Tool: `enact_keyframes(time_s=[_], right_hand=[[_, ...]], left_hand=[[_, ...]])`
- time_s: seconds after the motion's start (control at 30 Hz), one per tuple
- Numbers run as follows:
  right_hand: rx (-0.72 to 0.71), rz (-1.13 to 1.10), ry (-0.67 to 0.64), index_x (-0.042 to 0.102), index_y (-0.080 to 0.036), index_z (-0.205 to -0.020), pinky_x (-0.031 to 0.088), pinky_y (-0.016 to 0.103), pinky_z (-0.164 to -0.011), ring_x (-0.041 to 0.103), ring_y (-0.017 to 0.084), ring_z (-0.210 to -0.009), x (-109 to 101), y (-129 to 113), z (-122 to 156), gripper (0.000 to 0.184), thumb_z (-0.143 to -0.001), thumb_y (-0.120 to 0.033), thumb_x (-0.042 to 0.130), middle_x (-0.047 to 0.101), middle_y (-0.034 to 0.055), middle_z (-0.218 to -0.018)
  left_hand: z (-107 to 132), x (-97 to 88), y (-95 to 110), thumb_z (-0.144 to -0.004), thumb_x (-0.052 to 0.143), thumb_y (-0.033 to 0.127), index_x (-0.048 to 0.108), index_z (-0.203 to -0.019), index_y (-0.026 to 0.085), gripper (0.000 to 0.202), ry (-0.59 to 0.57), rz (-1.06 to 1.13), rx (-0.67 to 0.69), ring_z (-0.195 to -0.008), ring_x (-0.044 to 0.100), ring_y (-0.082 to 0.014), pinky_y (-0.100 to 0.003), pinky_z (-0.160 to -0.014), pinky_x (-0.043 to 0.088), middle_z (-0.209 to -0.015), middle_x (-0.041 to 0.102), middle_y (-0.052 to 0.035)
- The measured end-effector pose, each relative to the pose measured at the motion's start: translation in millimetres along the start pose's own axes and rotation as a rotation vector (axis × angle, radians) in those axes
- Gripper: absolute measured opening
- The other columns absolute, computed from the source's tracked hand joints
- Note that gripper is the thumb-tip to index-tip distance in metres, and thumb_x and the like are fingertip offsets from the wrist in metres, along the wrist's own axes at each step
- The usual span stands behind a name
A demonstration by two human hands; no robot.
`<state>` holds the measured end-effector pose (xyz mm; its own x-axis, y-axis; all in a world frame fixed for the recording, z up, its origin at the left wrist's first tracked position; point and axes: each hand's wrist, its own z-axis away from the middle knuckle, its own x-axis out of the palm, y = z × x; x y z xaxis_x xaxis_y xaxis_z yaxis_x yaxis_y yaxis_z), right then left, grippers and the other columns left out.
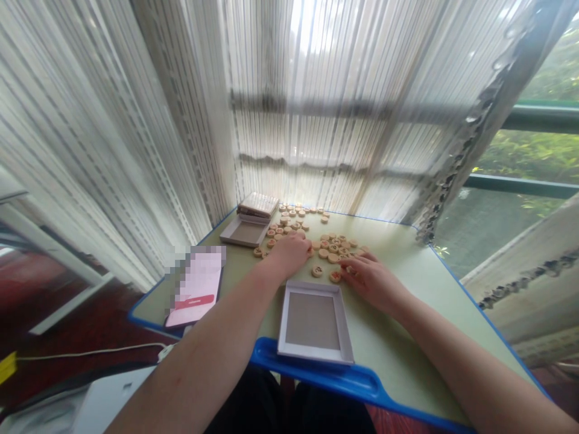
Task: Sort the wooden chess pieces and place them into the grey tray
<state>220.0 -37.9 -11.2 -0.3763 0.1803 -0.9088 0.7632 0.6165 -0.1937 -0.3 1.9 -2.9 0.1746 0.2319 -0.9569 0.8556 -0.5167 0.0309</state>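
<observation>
Round wooden Chinese chess pieces [333, 248] with red or dark characters lie in loose groups on the pale green table. My left hand [291, 254] is over the middle of them, its fingers curled in. Its fingertips are at a piece by its right side; what they hold is hidden. To the right, my right hand [368, 278] rests low with fingers apart, its tips touching or just beside the near edge of the right-hand group. A red-marked piece [335, 276] and a dark-marked piece [317, 272] lie close to its fingertips. Below both hands sits an uncovered shallow box [346, 325].
At the back left are a second shallow box tray [244, 232] and a closed box [260, 204]. A phone or tablet with a pink screen [196, 283] lies at the left edge. The table's blue rim [325, 377] runs in front; curtains hang behind.
</observation>
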Motion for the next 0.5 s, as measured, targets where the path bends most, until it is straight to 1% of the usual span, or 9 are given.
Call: enact_keyframes(time_s=[0.13,0.27,0.37,0.43,0.5], right_hand=[[0.077,-0.051,0.03,0.059,-0.02,-0.11,0.045,0.031,-0.081,0.054,0.019,-0.092,2.4,-0.7,0.3,0.031,-0.087,-0.029,0.04,0.063,0.0082,-0.09],[0.022,0.014,0.032,0.062,-0.023,-0.105,0.043,0.036,-0.084,0.052,0.022,-0.094,4.3,1.0,0.2,0.028,-0.086,-0.032,0.043,0.065,0.0071,-0.092],[0.017,0.056,0.077,0.062,-0.023,-0.104,0.042,0.038,-0.086,0.05,0.022,-0.094,5.1,0.1,-1.2,0.027,-0.086,-0.032,0.044,0.064,0.0067,-0.099],[0.012,0.047,0.106,0.059,-0.022,-0.11,0.04,0.037,-0.089,0.049,0.022,-0.099,5.8,-2.6,-2.7,0.03,-0.088,-0.031,0.04,0.062,0.0062,-0.107],[0.001,0.04,0.097,0.055,-0.022,-0.117,0.038,0.038,-0.093,0.046,0.022,-0.107,6.4,-6.7,-4.2,0.034,-0.089,-0.031,0.038,0.059,0.0051,-0.115]], left_hand=[[-0.7,0.3,0.3,-0.086,0.042,0.029,0.062,-0.087,0.013,0.026,0.016,-0.017,-0.026,-0.098,0.047,-0.0226,-0.036,-0.087,0.039,-0.096,0.057,-0.012],[0.1,0.0,2.4,-0.087,0.038,0.029,0.064,-0.085,0.013,0.031,-0.006,0.009,-0.034,-0.1,0.046,-0.0232,-0.036,-0.087,0.038,-0.096,0.056,-0.013],[1.0,-0.9,4.2,-0.086,0.039,0.03,0.065,-0.084,0.015,0.03,-0.007,0.027,-0.026,-0.102,0.045,-0.0243,-0.037,-0.088,0.038,-0.098,0.055,-0.0129],[1.6,-2.4,5.0,-0.085,0.041,0.031,0.065,-0.088,0.016,0.029,0.021,0.018,-0.022,-0.103,0.044,-0.0245,-0.037,-0.09,0.037,-0.098,0.056,-0.0118],[2.4,-4.3,4.9,-0.084,0.041,0.03,0.065,-0.091,0.017,0.027,0.04,0.005,-0.037,-0.102,0.045,-0.0239,-0.037,-0.09,0.037,-0.097,0.057,-0.0108]])
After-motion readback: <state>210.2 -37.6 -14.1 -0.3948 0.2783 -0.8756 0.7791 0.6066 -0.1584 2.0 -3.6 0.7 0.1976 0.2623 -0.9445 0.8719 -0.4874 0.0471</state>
